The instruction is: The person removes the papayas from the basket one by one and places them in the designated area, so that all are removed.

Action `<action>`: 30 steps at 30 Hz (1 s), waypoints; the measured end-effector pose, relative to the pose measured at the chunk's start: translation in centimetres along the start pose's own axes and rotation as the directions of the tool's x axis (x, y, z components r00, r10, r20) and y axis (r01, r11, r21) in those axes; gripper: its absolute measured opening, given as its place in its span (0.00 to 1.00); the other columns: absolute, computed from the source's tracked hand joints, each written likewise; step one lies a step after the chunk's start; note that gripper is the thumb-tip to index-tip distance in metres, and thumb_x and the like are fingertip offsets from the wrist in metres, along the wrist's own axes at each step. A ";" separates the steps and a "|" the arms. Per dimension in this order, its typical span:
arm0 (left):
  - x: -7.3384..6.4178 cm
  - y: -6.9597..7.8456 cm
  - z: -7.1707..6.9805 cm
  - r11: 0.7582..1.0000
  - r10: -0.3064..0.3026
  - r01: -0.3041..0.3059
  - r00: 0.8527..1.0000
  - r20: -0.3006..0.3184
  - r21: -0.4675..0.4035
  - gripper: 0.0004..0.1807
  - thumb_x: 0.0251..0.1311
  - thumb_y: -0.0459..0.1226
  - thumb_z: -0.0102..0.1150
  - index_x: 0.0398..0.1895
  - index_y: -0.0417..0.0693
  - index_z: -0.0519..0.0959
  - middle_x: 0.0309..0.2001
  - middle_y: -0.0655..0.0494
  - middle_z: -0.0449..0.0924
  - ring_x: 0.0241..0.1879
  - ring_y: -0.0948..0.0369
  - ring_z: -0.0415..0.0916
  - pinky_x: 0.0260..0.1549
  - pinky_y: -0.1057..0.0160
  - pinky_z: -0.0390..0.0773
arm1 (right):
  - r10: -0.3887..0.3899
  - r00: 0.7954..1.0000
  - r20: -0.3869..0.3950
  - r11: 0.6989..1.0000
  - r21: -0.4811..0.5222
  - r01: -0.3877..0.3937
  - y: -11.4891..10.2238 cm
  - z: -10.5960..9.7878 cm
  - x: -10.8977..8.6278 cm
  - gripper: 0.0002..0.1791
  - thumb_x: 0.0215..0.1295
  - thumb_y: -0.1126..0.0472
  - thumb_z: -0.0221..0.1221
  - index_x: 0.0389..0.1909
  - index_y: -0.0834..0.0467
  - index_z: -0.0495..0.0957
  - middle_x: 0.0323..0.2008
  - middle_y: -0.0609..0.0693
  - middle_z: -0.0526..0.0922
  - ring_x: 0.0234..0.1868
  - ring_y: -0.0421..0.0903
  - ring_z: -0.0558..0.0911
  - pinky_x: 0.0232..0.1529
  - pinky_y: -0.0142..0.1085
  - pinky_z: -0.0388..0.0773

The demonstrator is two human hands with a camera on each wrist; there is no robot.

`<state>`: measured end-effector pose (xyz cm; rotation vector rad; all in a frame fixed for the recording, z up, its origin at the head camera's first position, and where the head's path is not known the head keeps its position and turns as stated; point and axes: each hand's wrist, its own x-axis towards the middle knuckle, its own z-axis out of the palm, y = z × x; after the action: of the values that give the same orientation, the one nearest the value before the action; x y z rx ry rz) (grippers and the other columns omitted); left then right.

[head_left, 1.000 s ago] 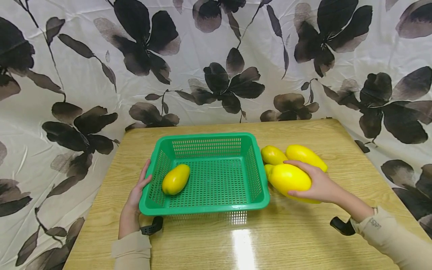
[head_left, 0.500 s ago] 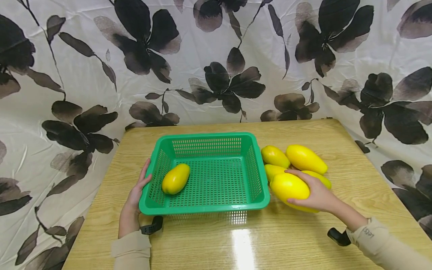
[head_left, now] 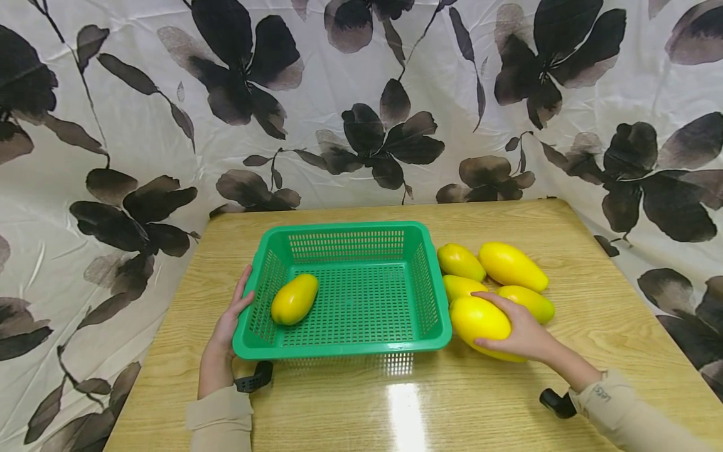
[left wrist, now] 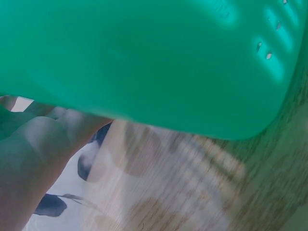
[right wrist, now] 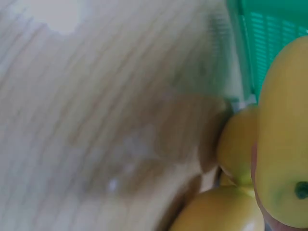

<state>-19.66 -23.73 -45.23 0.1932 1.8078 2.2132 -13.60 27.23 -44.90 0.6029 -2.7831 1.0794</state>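
Observation:
My right hand (head_left: 522, 333) grips a yellow mango (head_left: 480, 319), thumb on the near side and fingers over the far side. This mango is just off the basket's right front corner; in the right wrist view the held mango (right wrist: 286, 139) shows a dark green stem spot. My left hand (head_left: 226, 323) holds the left rim of a green plastic basket (head_left: 350, 353), thumb at the rim. In the left wrist view the basket wall (left wrist: 144, 72) hides most of its fingers. One mango (head_left: 295, 300) lies inside the basket, towards the left.
Several more mangoes lie right of the basket: one at the back (head_left: 460, 262), a longer one (head_left: 513, 267) beside it, and a greenish-ended one (head_left: 531, 302) behind my right hand. The wooden table (head_left: 327, 402) ends at a floral cloth (head_left: 316, 81) behind.
My right hand has moved towards me and slightly left with the gripped mango, uncovering more of the mangoes behind it. My left hand and the basket have stayed put.

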 end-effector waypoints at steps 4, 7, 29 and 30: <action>0.0 0.0 -0.1 1.000 -0.005 0.005 1.000 0.000 0.003 0.29 0.72 0.41 0.27 0.71 0.69 0.34 0.71 0.61 0.19 0.68 0.51 0.23 0.61 0.43 0.37 | -0.010 1.000 -0.002 1.000 0.012 0.010 0.4 0.7 -0.2 0.41 0.41 0.55 0.72 0.60 0.55 0.67 0.53 0.54 0.75 0.47 0.48 0.74 0.42 0.50 0.70; 0.0 0.0 -0.1 1.000 -0.006 0.006 1.000 0.001 0.007 0.29 0.72 0.41 0.27 0.71 0.69 0.34 0.71 0.60 0.18 0.68 0.50 0.24 0.61 0.43 0.38 | -0.016 1.000 -0.002 1.000 0.021 0.016 0.6 1.1 -0.2 0.41 0.41 0.55 0.72 0.59 0.55 0.68 0.52 0.53 0.75 0.46 0.47 0.74 0.43 0.49 0.70; 0.0 0.1 -0.1 1.000 -0.006 0.006 1.000 0.010 0.025 0.29 0.73 0.42 0.26 0.71 0.70 0.33 0.71 0.58 0.19 0.68 0.49 0.30 0.59 0.57 0.55 | -0.008 0.999 0.053 1.000 0.009 0.007 1.3 2.5 -0.6 0.41 0.41 0.51 0.72 0.59 0.55 0.68 0.54 0.48 0.74 0.48 0.43 0.74 0.44 0.45 0.71; 0.0 0.1 0.0 1.000 -0.007 0.007 1.000 0.008 0.024 0.29 0.73 0.42 0.26 0.71 0.70 0.33 0.71 0.58 0.19 0.68 0.49 0.29 0.59 0.56 0.55 | -0.009 0.998 0.054 1.000 0.009 0.009 1.3 2.5 -0.6 0.41 0.41 0.51 0.72 0.59 0.55 0.68 0.54 0.48 0.74 0.48 0.43 0.74 0.44 0.45 0.71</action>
<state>-19.69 -23.79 -45.09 0.2001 1.8279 2.1837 -13.44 26.65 -47.73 0.6546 -2.8206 1.0897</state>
